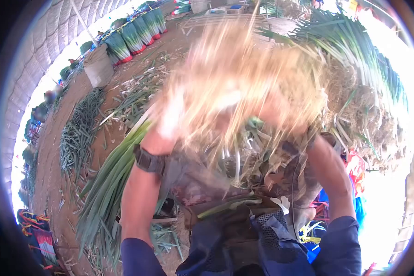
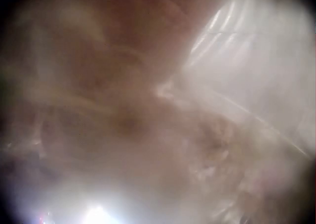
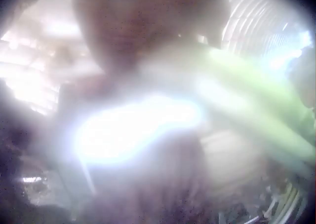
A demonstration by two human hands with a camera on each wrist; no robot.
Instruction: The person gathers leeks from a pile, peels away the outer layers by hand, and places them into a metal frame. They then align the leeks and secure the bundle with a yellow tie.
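A bunch of leeks (image 1: 119, 172) slants across the person's left side in the head view, long green leaves hanging down and pale stalks running up to the hands. My left hand (image 1: 169, 117) grips the bunch at its pale part, blurred by motion. Dry, straw-coloured roots (image 1: 244, 69) fan out in a blur above and over both hands. Behind them, my right hand (image 1: 278, 108) is partly hidden at the right side of the bunch; I cannot tell how its fingers lie. In the right wrist view, green-white stalks (image 3: 252, 100) pass close to this hand. The left wrist view is mostly blurred.
More rooted leeks (image 1: 354, 60) are piled at the right. Wrapped bundles (image 1: 135, 39) stand in a row at the back left, near a pale sack (image 1: 98, 66). Cut green leaves (image 1: 82, 129) lie heaped on the earth floor. Loose trimmings rest on the person's lap.
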